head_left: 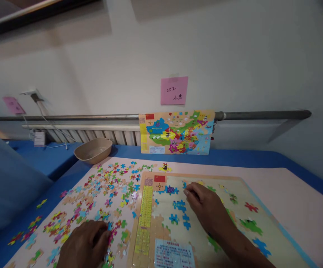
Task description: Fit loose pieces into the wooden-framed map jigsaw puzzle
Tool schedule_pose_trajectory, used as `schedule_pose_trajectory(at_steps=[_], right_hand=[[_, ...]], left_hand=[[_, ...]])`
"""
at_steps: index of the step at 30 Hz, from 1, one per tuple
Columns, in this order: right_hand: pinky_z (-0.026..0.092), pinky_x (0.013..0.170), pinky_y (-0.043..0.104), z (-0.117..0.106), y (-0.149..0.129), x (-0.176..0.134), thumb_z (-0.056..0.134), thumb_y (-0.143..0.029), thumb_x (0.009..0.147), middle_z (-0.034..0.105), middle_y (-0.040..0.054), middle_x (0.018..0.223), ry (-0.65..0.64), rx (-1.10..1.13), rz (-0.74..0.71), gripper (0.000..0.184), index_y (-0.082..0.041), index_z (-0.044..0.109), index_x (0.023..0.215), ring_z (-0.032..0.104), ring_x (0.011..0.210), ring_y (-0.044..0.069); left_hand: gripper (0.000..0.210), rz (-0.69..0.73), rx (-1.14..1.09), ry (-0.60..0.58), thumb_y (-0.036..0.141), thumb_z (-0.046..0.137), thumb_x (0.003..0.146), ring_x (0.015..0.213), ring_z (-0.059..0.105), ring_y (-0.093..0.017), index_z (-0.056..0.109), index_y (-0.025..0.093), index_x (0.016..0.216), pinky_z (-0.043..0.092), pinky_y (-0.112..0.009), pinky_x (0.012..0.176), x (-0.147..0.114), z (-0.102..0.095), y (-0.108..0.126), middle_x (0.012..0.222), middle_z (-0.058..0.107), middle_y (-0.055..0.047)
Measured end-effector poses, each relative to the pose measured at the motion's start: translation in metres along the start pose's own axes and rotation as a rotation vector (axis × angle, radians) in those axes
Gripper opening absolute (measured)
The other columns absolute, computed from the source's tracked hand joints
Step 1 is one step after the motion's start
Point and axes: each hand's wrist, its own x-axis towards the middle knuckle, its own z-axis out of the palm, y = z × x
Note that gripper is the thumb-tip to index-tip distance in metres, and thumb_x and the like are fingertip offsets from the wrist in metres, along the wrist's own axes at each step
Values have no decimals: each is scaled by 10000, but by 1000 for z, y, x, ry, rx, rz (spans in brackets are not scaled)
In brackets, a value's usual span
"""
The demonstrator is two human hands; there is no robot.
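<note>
I see my right hand (206,208) lying flat on the wooden map puzzle board (273,223) in the lower middle of the frame, fingers stretched out, fingertips touching a small piece near the top of the board; its grip holds nothing. My left hand (87,243), lower left, is curled over the scattered colourful jigsaw pieces (105,186) on the pale worktop (290,186); whether it pinches one I cannot tell. A beige plastic bowl (93,149) sits beyond, beside the printed reference map (177,132).

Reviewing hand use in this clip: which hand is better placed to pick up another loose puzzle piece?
Probably the left hand: it rests on the loose pieces scattered left of the puzzle board, fingertips touching some. The right hand lies flat on the board, away from that pile.
</note>
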Motion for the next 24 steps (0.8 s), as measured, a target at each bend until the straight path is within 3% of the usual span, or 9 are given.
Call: schedule_pose_trajectory(at_steps=[9,16,24], right_hand=[[394,725,355,-2,4,1,449,-408,984,657,41,839,15,-2,19,268,-226,603,862,594,767,233],[394,711,343,-4,4,1,455,-392,991,655,42,822,38,-12,-3,261,-224,601,854,592,749,226],[394,705,337,-5,5,2,461,-391,987,655,39,818,41,-14,0,258,-222,602,852,591,740,218]], left_hand=[[306,9,25,75,407,497,951,921,712,-228,783,298,955,515,-336,823,-2,0,6,975,791,-17],[278,176,6,59,451,559,943,937,752,-218,800,360,1047,577,-313,826,2,8,-14,1035,814,14],[306,65,66,-45,463,536,934,1015,745,-246,792,354,1062,580,-353,873,3,4,-12,1098,806,16]])
